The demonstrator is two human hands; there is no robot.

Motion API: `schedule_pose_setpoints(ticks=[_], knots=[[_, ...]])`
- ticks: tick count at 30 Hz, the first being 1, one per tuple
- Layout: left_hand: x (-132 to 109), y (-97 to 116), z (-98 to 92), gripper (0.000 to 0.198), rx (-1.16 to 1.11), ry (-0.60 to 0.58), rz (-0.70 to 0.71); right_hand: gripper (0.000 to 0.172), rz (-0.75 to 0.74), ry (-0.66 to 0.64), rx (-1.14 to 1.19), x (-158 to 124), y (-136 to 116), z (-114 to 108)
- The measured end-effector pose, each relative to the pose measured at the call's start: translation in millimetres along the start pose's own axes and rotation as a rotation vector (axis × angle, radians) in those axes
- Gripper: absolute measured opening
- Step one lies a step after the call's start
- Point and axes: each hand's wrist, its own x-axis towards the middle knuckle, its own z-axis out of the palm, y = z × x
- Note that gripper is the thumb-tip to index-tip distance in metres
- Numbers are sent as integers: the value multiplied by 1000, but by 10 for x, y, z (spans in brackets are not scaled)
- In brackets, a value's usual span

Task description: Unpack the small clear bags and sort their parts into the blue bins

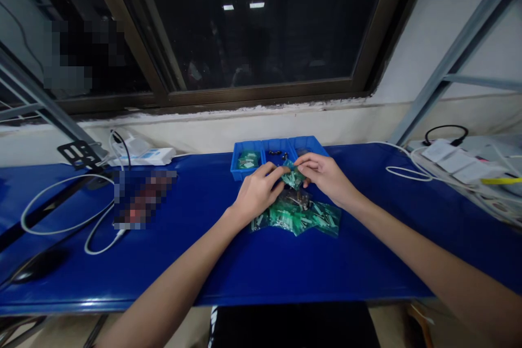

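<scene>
Between my two hands is a small green plastic bag [292, 176] with pale slim pieces inside. My left hand [261, 190] pinches its left side, and my right hand [322, 174] grips its upper right edge. Just below lie several more green bags [293, 220] of pale strips, spread on the blue table. A clear bag [299, 199] with metallic parts rests on top of them. Behind my hands stand blue bins [244, 174] in a row. The left one holds a green bag [248, 160]; small dark parts [275, 152] lie in the middle one.
A blue table [196, 261] spans the view. To the left are a white power strip [150, 156], a looped white cable [28, 212], a blurred-out object [144, 201] and a black mouse [38, 266]. White adapters [460, 160] and cables sit at right. A window stands behind.
</scene>
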Motion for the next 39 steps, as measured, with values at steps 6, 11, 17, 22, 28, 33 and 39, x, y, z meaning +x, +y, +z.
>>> schedule_pose_setpoints(ticks=[6, 11, 17, 22, 28, 33, 39], knots=[[5, -15, 2, 22, 36, 107, -45, 24, 16, -131, 29, -38, -68, 19], [7, -10, 21, 18, -30, 148, -75, 27, 1, -176, -57, -39, -11, 34], [-15, 40, 48, 38, -76, 125, -68, 29, -60, -106, -144, -20, 63, 43], [-22, 63, 37, 53, -26, 93, -96, 32, -81, -54, -132, -21, 40, 29], [-25, 48, 25, 35, -3, 114, -73, 30, -66, -56, -99, -41, 33, 42], [-22, 20, 30, 34, -26, 128, -54, 22, -65, -75, -91, -48, 1, 48], [-20, 44, 38, 34, -99, 153, -111, 16, -80, -88, -83, -48, -26, 39]])
